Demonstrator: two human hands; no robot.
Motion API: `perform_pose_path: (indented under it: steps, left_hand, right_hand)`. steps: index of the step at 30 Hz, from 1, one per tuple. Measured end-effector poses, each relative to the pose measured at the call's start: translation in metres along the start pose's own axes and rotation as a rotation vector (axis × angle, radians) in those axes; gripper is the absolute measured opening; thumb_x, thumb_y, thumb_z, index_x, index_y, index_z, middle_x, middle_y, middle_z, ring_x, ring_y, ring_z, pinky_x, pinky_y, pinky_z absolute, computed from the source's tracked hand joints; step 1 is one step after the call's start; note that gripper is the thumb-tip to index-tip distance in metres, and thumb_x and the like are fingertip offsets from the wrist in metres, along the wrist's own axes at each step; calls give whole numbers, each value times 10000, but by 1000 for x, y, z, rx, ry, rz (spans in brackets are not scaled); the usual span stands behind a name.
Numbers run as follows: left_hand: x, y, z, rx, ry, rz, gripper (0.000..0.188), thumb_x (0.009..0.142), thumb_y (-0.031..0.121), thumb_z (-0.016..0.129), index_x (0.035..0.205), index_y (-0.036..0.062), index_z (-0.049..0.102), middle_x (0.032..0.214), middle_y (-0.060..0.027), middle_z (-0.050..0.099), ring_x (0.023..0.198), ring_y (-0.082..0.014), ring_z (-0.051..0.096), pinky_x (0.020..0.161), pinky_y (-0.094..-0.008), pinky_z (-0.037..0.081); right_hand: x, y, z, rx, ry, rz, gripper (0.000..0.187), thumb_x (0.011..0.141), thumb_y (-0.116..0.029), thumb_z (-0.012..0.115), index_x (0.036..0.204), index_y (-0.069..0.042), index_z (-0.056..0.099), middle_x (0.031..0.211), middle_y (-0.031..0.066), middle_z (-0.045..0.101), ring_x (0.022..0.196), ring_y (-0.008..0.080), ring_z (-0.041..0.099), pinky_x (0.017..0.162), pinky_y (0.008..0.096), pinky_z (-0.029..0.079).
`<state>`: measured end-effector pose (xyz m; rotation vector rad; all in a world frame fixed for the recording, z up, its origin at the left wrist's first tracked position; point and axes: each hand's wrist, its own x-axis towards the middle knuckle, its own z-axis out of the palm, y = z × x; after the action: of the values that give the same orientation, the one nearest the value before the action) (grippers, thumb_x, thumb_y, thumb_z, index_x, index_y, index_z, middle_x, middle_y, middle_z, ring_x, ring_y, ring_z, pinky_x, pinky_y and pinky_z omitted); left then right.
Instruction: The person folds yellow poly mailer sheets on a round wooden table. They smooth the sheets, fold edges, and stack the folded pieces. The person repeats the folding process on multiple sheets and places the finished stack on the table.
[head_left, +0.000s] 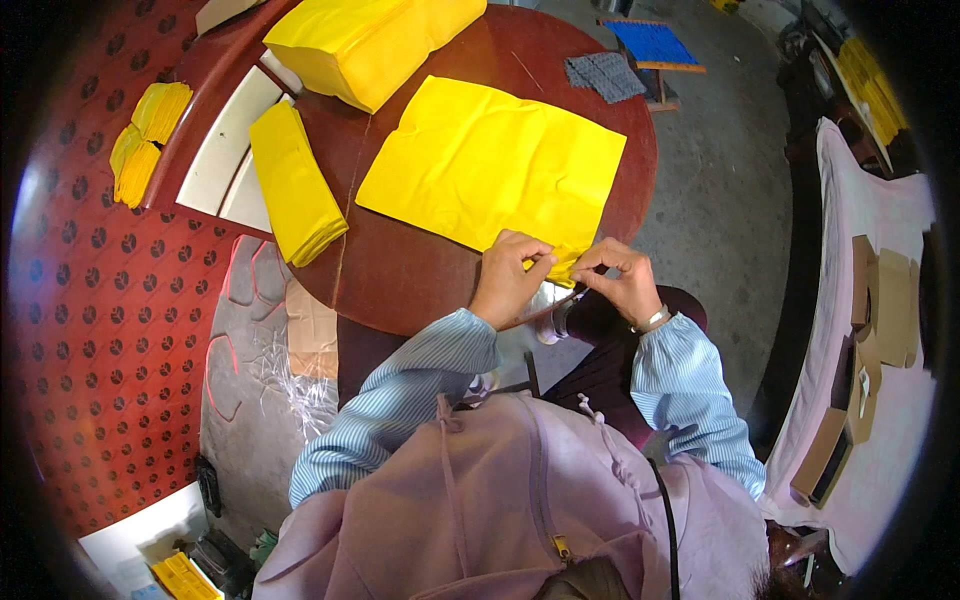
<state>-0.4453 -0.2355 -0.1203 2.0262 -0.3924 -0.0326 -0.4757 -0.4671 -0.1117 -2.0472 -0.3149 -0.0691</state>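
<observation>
A flat yellow sheet (495,160), creased and either cloth or paper, lies on the round brown table (410,280). Its near right corner is bunched up at the table's front edge. My left hand (508,278) pinches this gathered corner between thumb and fingers. On the other side of the same corner, my right hand (622,285) has thumb and forefinger pressed together on it. Left of the sheet is a folded yellow stack (295,185), and behind that stands a thick yellow pile (365,50).
A grey cloth (605,77) lies at the table's far right edge, near a blue-topped stool (655,45). Open cardboard boxes (865,385) rest on a pale cover at right. Clear plastic scraps (300,385) and brown cardboard (312,330) lie on the floor at left.
</observation>
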Motion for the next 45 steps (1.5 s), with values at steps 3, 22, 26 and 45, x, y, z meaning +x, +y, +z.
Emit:
perform_pose_path:
  steps: [3, 22, 26, 45]
  left_hand:
    - [0, -1, 1, -22, 2, 29, 139, 894, 123, 797, 961, 1, 790, 983, -132, 769, 994, -321, 668, 874, -415, 539]
    - [-2, 3, -4, 10, -33, 60, 197, 819, 102, 834, 992, 19, 790, 966, -117, 772, 968, -303, 687, 879, -400, 542]
    - [-1, 3, 4, 34, 46, 40, 156, 845, 119, 836, 943, 9, 785, 939, -123, 772, 943, -307, 692, 850, -405, 546]
    - [2, 1, -4, -23, -14, 41, 132, 895, 113, 797, 969, 4, 790, 963, -123, 777, 956, -289, 696, 850, -387, 552]
  right_hand:
    - [1, 2, 2, 43, 9, 22, 139, 843, -67, 881, 945, -23, 798, 883, 40, 730, 758, 126, 660, 711, 298, 534]
    - [4, -1, 6, 122, 6, 132, 166, 833, -42, 898, 952, -21, 784, 873, -5, 691, 742, 82, 609, 675, 259, 505]
    - [3, -4, 6, 93, 46, 105, 175, 837, -24, 889, 965, -19, 769, 877, 2, 677, 754, 90, 621, 687, 263, 518]
    - [2, -1, 5, 102, 3, 153, 152, 858, -89, 891, 949, -6, 802, 861, 26, 725, 735, 84, 638, 690, 264, 536]
